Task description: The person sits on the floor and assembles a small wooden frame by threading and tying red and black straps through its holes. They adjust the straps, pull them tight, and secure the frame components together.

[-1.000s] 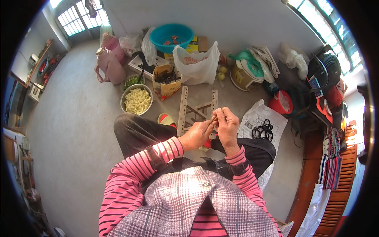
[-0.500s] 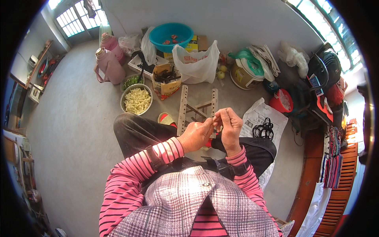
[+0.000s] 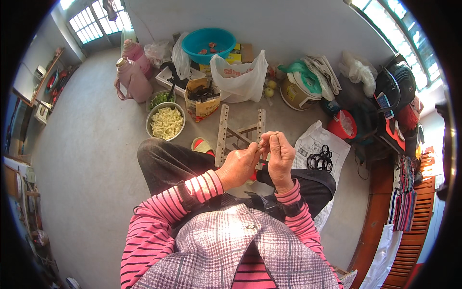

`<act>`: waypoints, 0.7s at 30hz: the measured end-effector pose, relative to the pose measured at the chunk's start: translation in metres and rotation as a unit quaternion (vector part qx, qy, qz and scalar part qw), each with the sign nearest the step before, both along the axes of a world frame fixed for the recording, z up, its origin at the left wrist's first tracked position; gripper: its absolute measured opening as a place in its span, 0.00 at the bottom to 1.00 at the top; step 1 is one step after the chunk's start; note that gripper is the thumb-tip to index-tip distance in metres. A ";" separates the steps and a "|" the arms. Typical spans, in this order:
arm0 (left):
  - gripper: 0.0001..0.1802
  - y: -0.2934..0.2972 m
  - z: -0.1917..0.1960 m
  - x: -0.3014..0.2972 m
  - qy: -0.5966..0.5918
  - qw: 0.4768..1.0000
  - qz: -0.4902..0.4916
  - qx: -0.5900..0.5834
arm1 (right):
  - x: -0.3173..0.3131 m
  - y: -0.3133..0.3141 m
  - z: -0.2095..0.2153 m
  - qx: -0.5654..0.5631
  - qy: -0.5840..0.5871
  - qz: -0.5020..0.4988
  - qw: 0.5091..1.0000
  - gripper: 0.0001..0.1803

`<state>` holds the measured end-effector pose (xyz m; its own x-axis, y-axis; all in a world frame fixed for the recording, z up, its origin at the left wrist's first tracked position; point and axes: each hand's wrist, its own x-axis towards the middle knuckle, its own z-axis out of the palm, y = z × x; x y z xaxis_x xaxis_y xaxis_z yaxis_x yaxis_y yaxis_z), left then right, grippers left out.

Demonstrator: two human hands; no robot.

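My left hand (image 3: 237, 167) and my right hand (image 3: 280, 156) meet in front of my lap, fingertips almost touching. Both are closed in a pinch, thumbs against the fingers. A small dark bit shows between the fingertips, too small to name. Just beyond the hands stands a low wooden frame (image 3: 222, 130) with two upright rails with holes and crossed bars between them. Right of the hands, a loose bundle of black cord or strips (image 3: 320, 159) lies on a white printed sack (image 3: 332, 139).
A metal bowl of pale yellow pieces (image 3: 166, 123), a bag of dark strips (image 3: 203, 98), a white plastic bag (image 3: 239, 77) and a blue basin (image 3: 209, 41) stand ahead. Pink flasks (image 3: 132, 79) are at left, a lidded bucket (image 3: 299, 90) and red bin (image 3: 342, 124) at right.
Both hands stay in nearly the same place, fingertips together. The right fingers have shifted slightly.
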<state>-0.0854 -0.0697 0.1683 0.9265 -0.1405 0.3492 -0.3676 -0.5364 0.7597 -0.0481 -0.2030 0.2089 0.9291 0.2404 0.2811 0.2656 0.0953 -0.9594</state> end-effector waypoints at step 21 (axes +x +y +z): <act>0.08 0.001 0.008 0.000 0.056 0.992 -0.061 -0.091 | 0.000 -0.001 0.000 -0.004 0.004 -0.010 1.000 0.11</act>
